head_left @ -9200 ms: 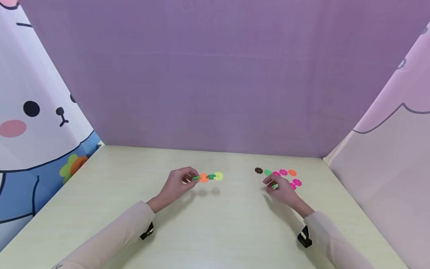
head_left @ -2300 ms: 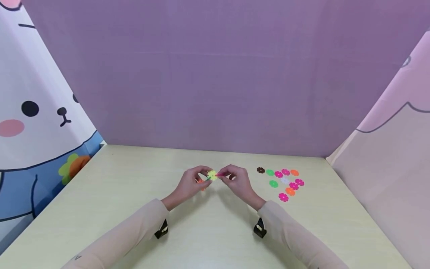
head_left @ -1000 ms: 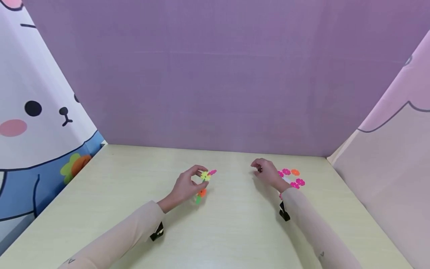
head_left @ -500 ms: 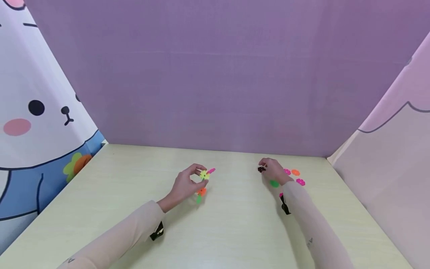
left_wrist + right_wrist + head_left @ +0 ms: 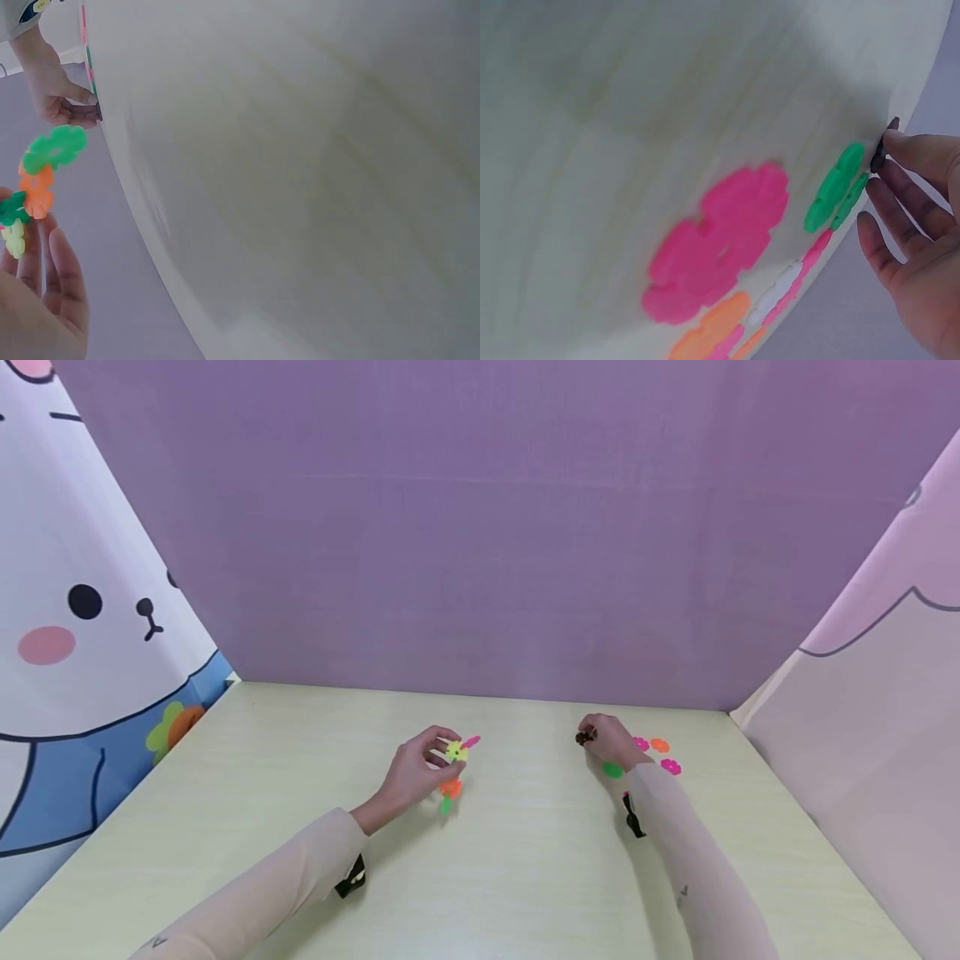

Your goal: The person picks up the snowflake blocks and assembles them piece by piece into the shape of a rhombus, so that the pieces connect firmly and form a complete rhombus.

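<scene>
Pale counter: left fingers pinch multicoloured plastic flower chain, right fingers dark-brown flower disc; likely light, stiff, best rim-held.

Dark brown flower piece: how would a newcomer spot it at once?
On the pale table, find the right hand, towards the purple backdrop. It pinches the dark brown flower piece. Nearby pieces are green, pink, orange or white; only this one is nearly black.

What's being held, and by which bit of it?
The left grip holds the flower chain near its yellow piece; the right grip pinches the brown flower by its edge.
</scene>
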`<state>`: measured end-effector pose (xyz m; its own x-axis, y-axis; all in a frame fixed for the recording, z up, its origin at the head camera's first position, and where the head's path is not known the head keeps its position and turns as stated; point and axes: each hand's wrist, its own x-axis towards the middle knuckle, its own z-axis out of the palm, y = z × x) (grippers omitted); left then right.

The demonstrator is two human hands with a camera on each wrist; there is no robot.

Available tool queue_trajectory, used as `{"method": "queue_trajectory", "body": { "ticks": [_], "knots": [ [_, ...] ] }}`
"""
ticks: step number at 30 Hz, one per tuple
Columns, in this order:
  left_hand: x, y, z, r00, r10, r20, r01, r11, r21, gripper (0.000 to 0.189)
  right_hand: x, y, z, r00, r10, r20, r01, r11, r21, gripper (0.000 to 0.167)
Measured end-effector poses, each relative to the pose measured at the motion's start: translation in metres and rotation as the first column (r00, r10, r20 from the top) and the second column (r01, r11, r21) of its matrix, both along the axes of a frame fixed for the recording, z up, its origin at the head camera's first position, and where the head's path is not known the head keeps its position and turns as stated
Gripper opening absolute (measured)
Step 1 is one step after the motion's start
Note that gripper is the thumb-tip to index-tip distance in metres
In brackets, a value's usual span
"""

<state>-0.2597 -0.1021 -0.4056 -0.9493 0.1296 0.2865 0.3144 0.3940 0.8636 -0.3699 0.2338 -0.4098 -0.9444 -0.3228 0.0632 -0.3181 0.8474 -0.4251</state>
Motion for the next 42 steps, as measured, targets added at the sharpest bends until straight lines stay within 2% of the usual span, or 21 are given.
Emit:
{"method": "queue_trajectory", "body": {
  "ticks": [6,8,9,13,15,20,25,32,38,42],
  "knots": [
    [-0.001,0.000,-0.001,1.000,-0.016,0.006,0.016,1.000,0.007,0.031,0.000,-0.001,0.001,0.998,-0.026,-0.052,0.026,1.000,-0.015,0.024],
    [0.005,0.002,0.008,1.000,-0.022,0.013,0.022,1.000,0.011,0.031,0.002,-0.001,0.002,0.997,-0.035,-0.065,0.034,0.999,-0.018,0.021],
    [0.005,0.002,0.007,1.000,-0.023,0.011,0.023,1.000,0.010,0.031,0.003,0.000,0.003,0.997,-0.036,-0.073,0.034,0.999,-0.022,0.020],
    [0.006,0.002,0.009,1.000,-0.020,0.021,0.020,1.000,0.010,0.033,0.005,0.001,0.006,0.998,-0.040,-0.040,0.037,0.997,-0.065,0.017],
    [0.000,0.001,0.001,1.000,-0.014,0.017,0.013,1.000,0.008,0.033,0.005,0.003,0.007,0.999,-0.033,-0.032,0.031,0.996,-0.078,0.017],
    [0.000,0.000,0.002,0.999,-0.014,0.031,0.013,1.000,0.026,0.033,0.006,0.005,0.013,0.998,-0.005,-0.062,-0.004,0.989,-0.145,0.016],
    [0.000,0.000,0.002,0.999,-0.014,0.045,0.013,0.999,0.035,0.033,0.011,0.003,0.022,0.994,0.016,-0.106,-0.044,0.962,-0.271,0.014],
    [-0.001,0.001,0.003,0.999,-0.015,0.032,0.014,0.999,0.032,0.033,0.018,-0.005,0.029,0.994,0.037,-0.106,-0.077,0.912,-0.403,0.012],
    [-0.002,0.002,0.001,1.000,-0.023,-0.014,0.023,0.999,0.026,0.035,0.025,-0.019,0.029,0.995,0.077,-0.062,-0.097,0.878,-0.469,0.014],
    [-0.002,0.003,0.000,0.999,-0.024,-0.032,0.024,1.000,0.019,0.034,0.034,-0.033,0.033,0.991,0.113,-0.066,-0.131,0.863,-0.488,0.013]
  ]
}}
